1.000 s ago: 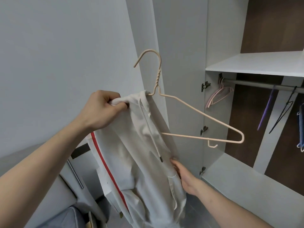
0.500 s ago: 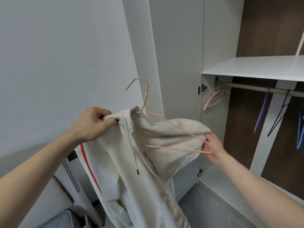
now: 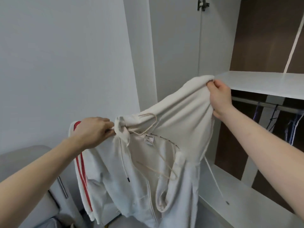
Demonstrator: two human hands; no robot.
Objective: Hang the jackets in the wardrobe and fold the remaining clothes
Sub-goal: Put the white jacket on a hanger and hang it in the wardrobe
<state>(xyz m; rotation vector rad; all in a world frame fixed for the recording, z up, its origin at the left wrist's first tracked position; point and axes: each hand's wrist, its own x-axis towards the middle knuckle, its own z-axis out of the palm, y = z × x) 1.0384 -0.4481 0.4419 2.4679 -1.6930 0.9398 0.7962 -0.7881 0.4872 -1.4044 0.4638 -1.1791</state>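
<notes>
A cream hooded jacket (image 3: 179, 122) with red sleeve stripes hangs in the air between my hands, in front of the open wardrobe. My left hand (image 3: 93, 130) grips its collar edge at the left. My right hand (image 3: 219, 96) grips the hood fabric and holds it up high at the right, level with the shelf edge. A beige wire hanger (image 3: 153, 124) lies partly inside the jacket; its hook shows against the hood and its lower bar shows inside the open front. A drawstring dangles on each side.
The wardrobe has a white shelf (image 3: 266, 83) and under it a metal rail (image 3: 256, 103) with several bare hangers (image 3: 273, 120). The white wardrobe door (image 3: 177, 46) stands open behind the jacket. A grey cabinet with a bar handle (image 3: 62, 186) is at lower left.
My right hand left the hanger's end, took the hood fabric and lifted it up and to the right. The hanger has sunk into the jacket. My left hand keeps its grip.
</notes>
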